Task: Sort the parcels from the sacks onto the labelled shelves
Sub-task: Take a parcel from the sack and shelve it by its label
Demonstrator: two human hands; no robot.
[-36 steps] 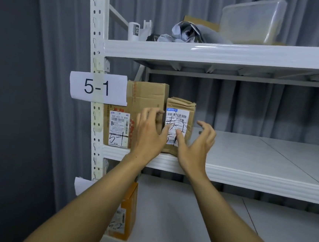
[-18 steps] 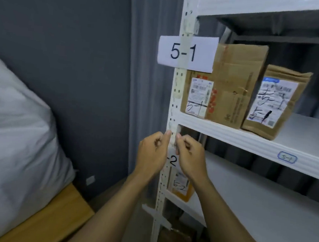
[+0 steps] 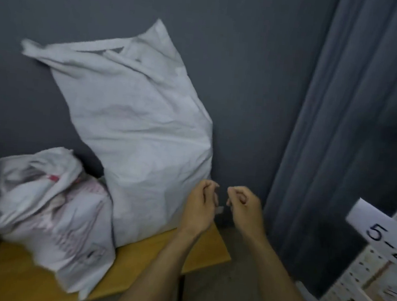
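A tall white sack point(image 3: 141, 131) stands on a wooden table point(image 3: 150, 254) against the dark wall, its top folded over. A second, slumped white sack point(image 3: 44, 199) with red print lies to its left, its mouth crumpled open. My left hand point(image 3: 201, 207) hovers beside the tall sack's lower right side, fingers curled, holding nothing. My right hand point(image 3: 245, 207) is just to the right of it, fingers also curled and empty. No parcels show outside the sacks.
A grey curtain point(image 3: 343, 129) hangs at the right. The white shelf post point(image 3: 374, 266) with a paper label reading 5-2 point(image 3: 387, 229) is at the far right edge. Grey floor point(image 3: 234, 273) lies between table and shelf.
The view swung left from the 5-1 shelf, where both hands left a small cardboard parcel, to the sacks. Both hands pulled back, curled shut and now hang near the tall sack.
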